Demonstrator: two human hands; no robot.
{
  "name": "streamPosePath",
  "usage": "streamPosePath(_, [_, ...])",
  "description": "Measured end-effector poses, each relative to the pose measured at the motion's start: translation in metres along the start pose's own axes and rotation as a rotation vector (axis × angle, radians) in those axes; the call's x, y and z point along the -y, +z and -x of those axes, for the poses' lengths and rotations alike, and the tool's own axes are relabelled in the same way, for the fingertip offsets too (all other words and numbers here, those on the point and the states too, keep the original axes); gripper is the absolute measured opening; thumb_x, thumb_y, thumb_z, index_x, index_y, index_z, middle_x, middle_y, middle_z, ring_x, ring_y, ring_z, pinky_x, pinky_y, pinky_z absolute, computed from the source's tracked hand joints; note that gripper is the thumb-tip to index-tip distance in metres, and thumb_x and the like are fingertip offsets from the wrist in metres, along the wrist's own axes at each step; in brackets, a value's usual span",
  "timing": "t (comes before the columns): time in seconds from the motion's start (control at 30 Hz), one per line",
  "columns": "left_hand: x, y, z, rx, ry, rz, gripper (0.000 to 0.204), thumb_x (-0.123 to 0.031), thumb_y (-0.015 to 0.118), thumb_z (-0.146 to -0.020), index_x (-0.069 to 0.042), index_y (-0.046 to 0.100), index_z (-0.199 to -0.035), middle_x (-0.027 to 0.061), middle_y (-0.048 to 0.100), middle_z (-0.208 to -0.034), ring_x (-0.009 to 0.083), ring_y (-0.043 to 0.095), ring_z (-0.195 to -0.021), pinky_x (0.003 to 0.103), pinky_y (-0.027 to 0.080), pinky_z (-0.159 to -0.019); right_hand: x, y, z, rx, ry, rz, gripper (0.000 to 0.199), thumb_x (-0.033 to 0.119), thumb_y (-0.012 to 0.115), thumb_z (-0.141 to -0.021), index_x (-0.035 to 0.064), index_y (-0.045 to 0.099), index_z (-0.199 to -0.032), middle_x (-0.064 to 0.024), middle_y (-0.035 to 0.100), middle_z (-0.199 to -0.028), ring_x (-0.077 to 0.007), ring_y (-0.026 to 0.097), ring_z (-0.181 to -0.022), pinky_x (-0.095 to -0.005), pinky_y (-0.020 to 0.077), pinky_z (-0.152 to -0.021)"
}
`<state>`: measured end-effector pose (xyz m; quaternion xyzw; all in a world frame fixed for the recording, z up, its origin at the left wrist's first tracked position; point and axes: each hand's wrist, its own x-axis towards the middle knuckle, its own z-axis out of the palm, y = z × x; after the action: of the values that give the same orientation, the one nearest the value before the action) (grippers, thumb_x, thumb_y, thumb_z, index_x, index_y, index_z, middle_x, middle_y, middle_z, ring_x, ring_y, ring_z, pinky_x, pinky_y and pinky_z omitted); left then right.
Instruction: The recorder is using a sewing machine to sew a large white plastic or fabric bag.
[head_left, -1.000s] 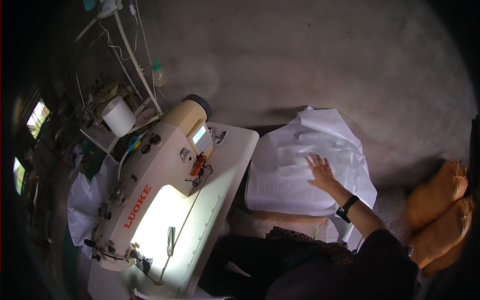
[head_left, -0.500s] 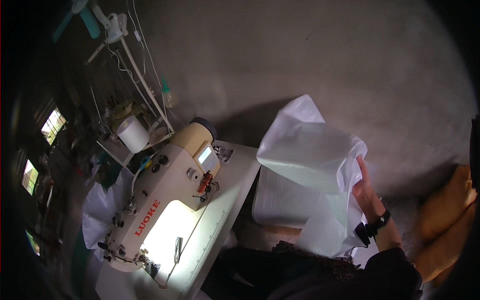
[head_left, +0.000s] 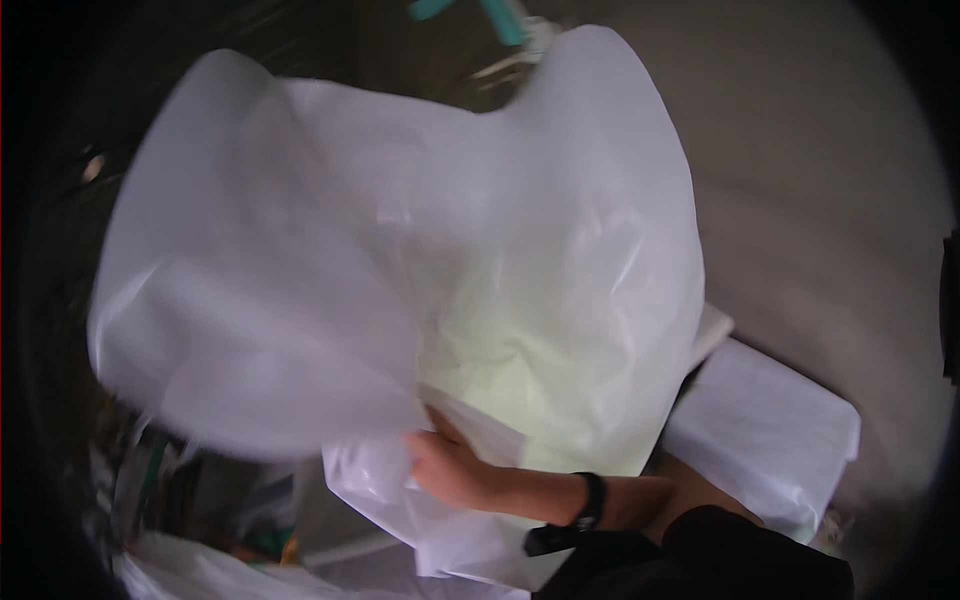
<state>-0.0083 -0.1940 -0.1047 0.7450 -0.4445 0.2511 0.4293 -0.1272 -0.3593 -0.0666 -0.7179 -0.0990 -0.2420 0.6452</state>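
Observation:
A large white sheet of thin fabric point(head_left: 330, 250) billows across most of the view and hides the sewing machine behind it. My right hand point(head_left: 445, 465) grips the sheet near its lower edge, fingers closed on the cloth. A black band sits on that wrist point(head_left: 592, 500), and a dark sleeve comes in from the lower right. Light glows pale yellow-green through the cloth above the hand. My left hand is not in view.
A stack of white fabric pieces point(head_left: 770, 430) lies at the right on the grey floor point(head_left: 800, 170). More white cloth point(head_left: 200, 575) shows at the lower left. A teal object point(head_left: 470, 8) pokes in at the top edge.
My right hand lifted the white sheet off the stack at the right and swung it left, over the sewing machine. The sheet now fills the view and covers the machine.

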Motion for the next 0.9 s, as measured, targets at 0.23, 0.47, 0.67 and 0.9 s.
streamPosePath(0.23, [0.002,-0.162,0.028,-0.297,0.007,-0.054,0.018,-0.017,0.058,-0.092,-0.004,0.059,-0.103,0.0157,0.061,-0.083,0.0274,0.061,-0.073,0.039,0.048,-0.065,-0.082,0.241,-0.064,0.442,-0.088,-0.303,0.050,0.040,0.053,-0.098,-0.0007,0.053,-0.128,-0.0131,0.057,-0.127,-0.0244,0.050,-0.122,-0.0379,0.0423,-0.099])
streamPosePath(0.47, [0.128,-0.075,0.049,-0.168,-0.275,-0.083,0.021,-0.017,0.060,-0.092,-0.003,0.058,-0.106,0.0168,0.060,-0.082,0.0274,0.061,-0.074,0.039,0.047,-0.067,-0.234,0.148,-0.005,0.493,-0.554,0.862,0.053,0.033,0.061,-0.086,0.0039,0.053,-0.130,-0.0155,0.051,-0.136,-0.0333,0.047,-0.125,-0.0447,0.0334,-0.107])
streamPosePath(0.67, [0.236,0.028,0.133,0.089,-0.488,-0.410,0.014,-0.016,0.059,-0.092,-0.004,0.056,-0.100,0.0129,0.062,-0.081,0.0259,0.058,-0.072,0.033,0.048,-0.072,-0.296,0.035,0.015,0.718,-0.318,0.997,0.064,0.048,0.058,-0.089,0.0053,0.049,-0.135,-0.0132,0.043,-0.145,-0.0319,0.040,-0.134,-0.0445,0.0259,-0.114])
streamPosePath(0.9, [0.203,0.004,0.131,-0.402,-0.459,0.421,0.009,-0.004,0.054,-0.090,-0.001,0.060,-0.096,0.0082,0.061,-0.088,0.0146,0.058,-0.082,0.027,0.047,-0.077,-0.288,0.027,-0.053,0.624,-0.362,1.064,0.063,0.047,0.054,-0.094,0.0052,0.044,-0.139,-0.0121,0.035,-0.152,-0.0326,0.030,-0.141,-0.0429,0.0227,-0.118])
